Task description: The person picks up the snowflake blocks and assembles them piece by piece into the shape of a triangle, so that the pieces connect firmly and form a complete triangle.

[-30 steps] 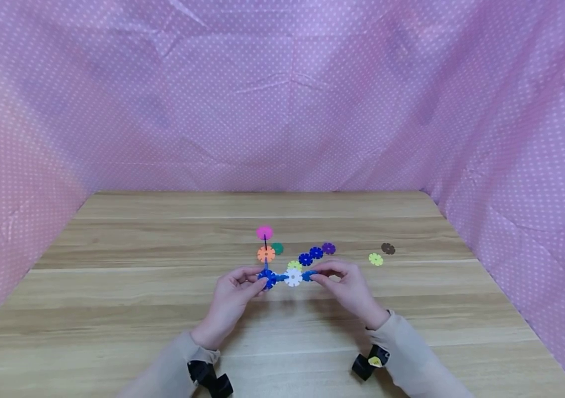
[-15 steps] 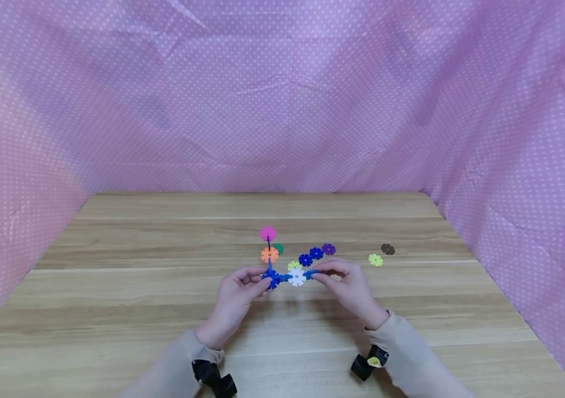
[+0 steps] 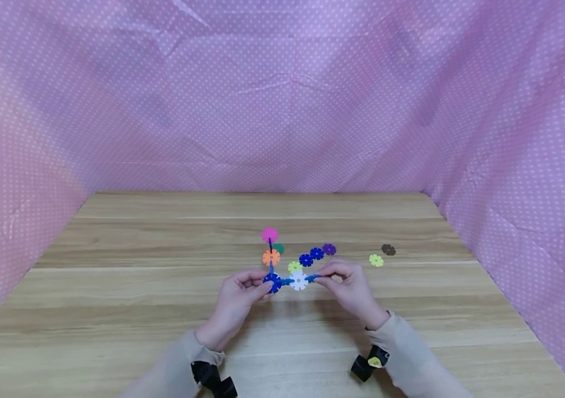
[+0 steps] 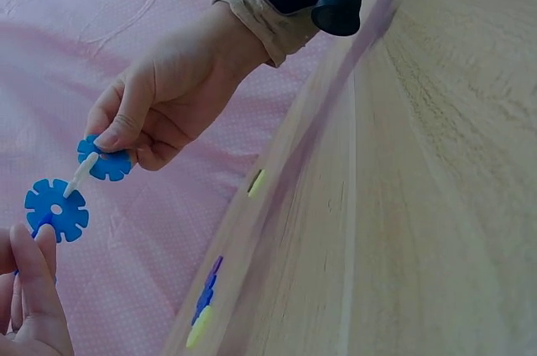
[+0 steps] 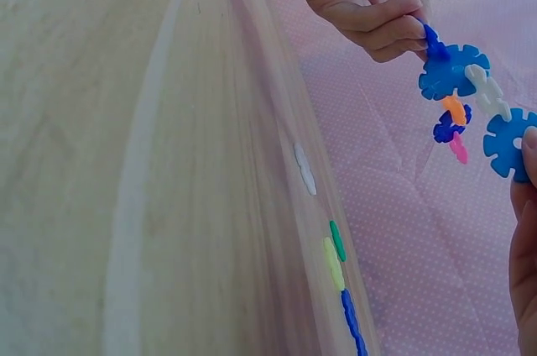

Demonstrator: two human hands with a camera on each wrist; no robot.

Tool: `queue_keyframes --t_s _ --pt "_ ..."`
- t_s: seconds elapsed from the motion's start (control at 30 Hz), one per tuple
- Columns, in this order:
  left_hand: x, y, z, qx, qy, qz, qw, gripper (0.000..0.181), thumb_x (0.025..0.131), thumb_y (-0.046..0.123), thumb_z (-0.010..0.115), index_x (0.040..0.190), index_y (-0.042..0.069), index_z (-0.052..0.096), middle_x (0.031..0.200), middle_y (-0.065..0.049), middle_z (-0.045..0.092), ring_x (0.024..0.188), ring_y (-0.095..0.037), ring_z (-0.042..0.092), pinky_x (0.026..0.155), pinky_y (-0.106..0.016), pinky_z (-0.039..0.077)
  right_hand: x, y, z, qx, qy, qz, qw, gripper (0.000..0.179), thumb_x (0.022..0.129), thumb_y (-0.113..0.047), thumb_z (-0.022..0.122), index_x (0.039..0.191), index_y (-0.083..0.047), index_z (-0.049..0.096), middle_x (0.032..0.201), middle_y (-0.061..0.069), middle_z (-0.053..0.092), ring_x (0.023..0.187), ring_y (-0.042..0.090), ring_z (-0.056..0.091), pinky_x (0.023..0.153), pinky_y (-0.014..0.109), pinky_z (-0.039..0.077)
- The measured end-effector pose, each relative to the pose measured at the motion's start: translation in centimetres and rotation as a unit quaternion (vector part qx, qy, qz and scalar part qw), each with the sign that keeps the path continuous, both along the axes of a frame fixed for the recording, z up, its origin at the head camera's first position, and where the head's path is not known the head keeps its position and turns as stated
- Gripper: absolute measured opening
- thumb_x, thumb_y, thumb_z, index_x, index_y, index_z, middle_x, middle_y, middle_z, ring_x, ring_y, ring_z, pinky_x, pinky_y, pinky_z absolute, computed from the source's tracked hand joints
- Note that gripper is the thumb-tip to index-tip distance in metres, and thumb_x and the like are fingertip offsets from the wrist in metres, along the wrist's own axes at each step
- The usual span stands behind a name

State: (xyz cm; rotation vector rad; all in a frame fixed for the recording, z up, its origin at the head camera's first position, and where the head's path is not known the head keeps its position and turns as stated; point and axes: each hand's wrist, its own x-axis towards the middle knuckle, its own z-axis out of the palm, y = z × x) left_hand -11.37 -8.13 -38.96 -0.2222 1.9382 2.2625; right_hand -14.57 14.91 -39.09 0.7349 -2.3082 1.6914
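Note:
Both hands hold up a chain of slotted snowflake discs above the table. My left hand [image 3: 235,301] pinches the dark blue disc [image 3: 273,283] at the chain's corner between thumb and fingers. Away from it run an orange disc [image 3: 271,257] and a pink disc [image 3: 269,235], with edge-on blue discs joining them. Toward the right a light blue disc [image 5: 453,70] links to a white disc [image 3: 299,280]. At the right end, my right hand [image 3: 352,293] pinches another light blue disc [image 4: 109,164], slotted onto the white one. Fingertips partly cover the held discs.
Loose discs lie on the wooden table [image 3: 163,309]: green [image 3: 278,249], yellow [image 3: 294,266], two dark blue [image 3: 306,260], purple [image 3: 329,249], another yellow [image 3: 376,260] and brown [image 3: 389,250]. A white piece [image 5: 304,170] shows in the right wrist view. Pink dotted cloth [image 3: 282,110] surrounds the table.
My left hand and the chain have shifted slightly to the right, and the chain now sits a little lower. The right-end light blue disc appears more edge-on. My right hand has barely moved.

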Motion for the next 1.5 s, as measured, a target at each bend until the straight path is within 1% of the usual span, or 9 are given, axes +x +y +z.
queue_keyframes --t_s 0.17,0.4,0.5,0.7,0.93,1.07,1.2,1.3,1.5 --pt "0.01 -0.05 0.0 0.003 -0.007 -0.003 1.0 0.024 0.082 -0.007 0.064 0.106 -0.009 0.063 0.081 -0.002 0.063 0.074 -0.013 0.063 0.073 -0.029 0.058 0.02 0.05 -0.12 -0.001 0.012 0.008 0.9999 0.01 0.073 0.014 0.07 0.077 0.005 0.071 0.075 -0.003 0.068 0.072 0.003 0.06 0.066 0.024 0.054" --pt "0.07 -0.09 -0.05 0.015 -0.02 -0.009 0.9996 0.023 0.083 -0.007 0.064 0.106 -0.008 0.063 0.08 -0.001 0.064 0.073 -0.011 0.063 0.071 -0.024 0.057 -0.05 0.18 -0.27 0.002 0.025 0.021 0.9995 0.004 0.076 0.001 0.073 0.077 0.004 0.071 0.074 0.015 0.066 0.072 0.005 0.06 0.067 0.023 0.054" --pt "0.11 -0.12 -0.08 0.025 -0.026 -0.01 0.9993 0.021 0.084 -0.006 0.063 0.104 -0.007 0.064 0.08 0.0 0.064 0.073 -0.01 0.062 0.071 -0.022 0.057 -0.09 0.2 -0.31 0.001 0.036 0.025 0.999 0.008 0.077 -0.004 0.074 0.077 0.003 0.071 0.074 0.015 0.066 0.071 0.005 0.06 0.067 0.023 0.054" --pt "0.15 -0.26 -0.1 0.038 -0.04 -0.014 0.9984 0.018 0.084 -0.006 0.063 0.101 -0.002 0.066 0.081 -0.001 0.064 0.073 -0.01 0.061 0.07 -0.021 0.056 -0.03 0.08 -0.4 -0.001 0.053 0.032 0.9981 0.007 0.077 -0.001 0.074 0.075 0.004 0.07 0.072 0.015 0.066 0.071 0.005 0.06 0.066 0.022 0.053" --pt "0.22 -0.39 0.0 0.052 -0.049 -0.014 0.9973 0.016 0.084 -0.007 0.062 0.092 0.005 0.067 0.081 -0.001 0.064 0.073 -0.01 0.06 0.068 -0.019 0.055 0.04 -0.1 -0.52 -0.01 0.058 0.044 0.9973 0.003 0.077 0.004 0.072 0.076 0.004 0.07 0.072 0.016 0.066 0.07 0.007 0.06 0.063 0.023 0.052" --pt "0.2 -0.35 0.1 0.05 -0.049 -0.012 0.9974 0.016 0.083 -0.007 0.062 0.095 0.003 0.067 0.083 -0.002 0.065 0.072 -0.01 0.06 0.069 -0.02 0.055 0.11 -0.22 -0.65 -0.011 0.059 0.051 0.9969 0.01 0.073 0.014 0.07 0.076 0.005 0.07 0.072 0.016 0.066 0.07 0.007 0.06 0.062 0.023 0.053" --pt "-0.02 -0.15 0.39 0.029 -0.04 -0.01 0.9987 0.022 0.083 -0.006 0.064 0.105 -0.006 0.065 0.084 -0.004 0.065 0.072 -0.012 0.061 0.07 -0.023 0.056 0.27 -0.23 -0.71 -0.021 0.045 0.04 0.998 0.014 0.071 0.019 0.068 0.077 0.006 0.069 0.073 0.015 0.066 0.071 0.005 0.06 0.064 0.022 0.054" --pt "-0.13 -0.07 0.59 0.021 -0.032 -0.011 0.9992 0.024 0.083 -0.006 0.063 0.106 -0.01 0.063 0.081 -0.004 0.065 0.071 -0.011 0.061 0.069 -0.024 0.056 0.35 -0.24 -0.6 -0.014 0.036 0.022 0.999 0.013 0.072 0.017 0.069 0.078 0.006 0.07 0.074 0.013 0.067 0.072 0.004 0.06 0.065 0.021 0.054" --pt "-0.38 -0.56 0.75 0.005 -0.021 -0.01 0.9997 0.024 0.085 -0.005 0.062 0.109 -0.008 0.062 0.086 -0.006 0.065 0.075 -0.012 0.062 0.074 -0.027 0.057 0.26 -0.57 -0.12 0.024 0.023 0.001 0.9995 0.011 0.077 0.01 0.07 0.083 0.001 0.072 0.079 0.013 0.068 0.074 0.003 0.06 0.063 0.025 0.054"
